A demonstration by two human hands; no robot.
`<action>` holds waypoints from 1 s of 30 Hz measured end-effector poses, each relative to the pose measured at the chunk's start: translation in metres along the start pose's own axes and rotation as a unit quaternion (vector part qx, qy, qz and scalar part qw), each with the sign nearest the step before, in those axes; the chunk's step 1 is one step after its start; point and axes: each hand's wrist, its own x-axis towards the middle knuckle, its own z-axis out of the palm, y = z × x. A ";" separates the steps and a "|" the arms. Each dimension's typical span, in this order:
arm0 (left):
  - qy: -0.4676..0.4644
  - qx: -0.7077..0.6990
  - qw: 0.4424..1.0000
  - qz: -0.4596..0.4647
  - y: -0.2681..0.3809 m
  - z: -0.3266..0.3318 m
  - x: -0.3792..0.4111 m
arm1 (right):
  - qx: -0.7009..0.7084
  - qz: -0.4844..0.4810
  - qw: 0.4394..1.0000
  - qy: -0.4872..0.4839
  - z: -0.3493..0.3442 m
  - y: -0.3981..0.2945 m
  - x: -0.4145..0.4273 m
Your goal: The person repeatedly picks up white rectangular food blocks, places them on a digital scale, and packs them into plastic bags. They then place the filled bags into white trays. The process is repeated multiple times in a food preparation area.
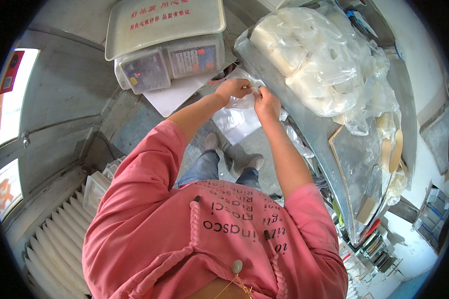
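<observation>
My left hand [235,88] and my right hand [267,104] are close together above the floor, between a weighing scale and a metal-topped table. Both pinch the upper part of a clear plastic bag [235,122], fingertips curled in at its bunched edge. The bag hangs loosely below them and looks flat; whether its mouth is parted is hidden by my fingers. To the right, on the metal tabletop [307,129], lie large clear bags [321,71] filled with stacks of pale, round, flat pieces that look like dough wrappers.
The electronic scale [149,73] with its shallow pan [168,31] stands ahead on the left. A grey door [63,82] is at the left, above white plastic containers [97,190] and a white radiator [56,239]. A wood-edged board [353,164] rests on the tabletop.
</observation>
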 end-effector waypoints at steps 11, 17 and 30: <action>0.083 -0.005 0.996 -0.044 0.017 0.010 0.015 | -0.047 0.041 0.998 -0.014 -0.005 0.001 0.017; 0.112 0.018 0.992 -0.051 0.014 0.017 0.015 | -0.127 0.033 0.990 -0.054 -0.012 -0.012 0.021; 0.261 0.017 0.949 -0.174 0.024 0.021 -0.028 | 0.006 0.017 1.000 0.013 -0.027 0.005 -0.009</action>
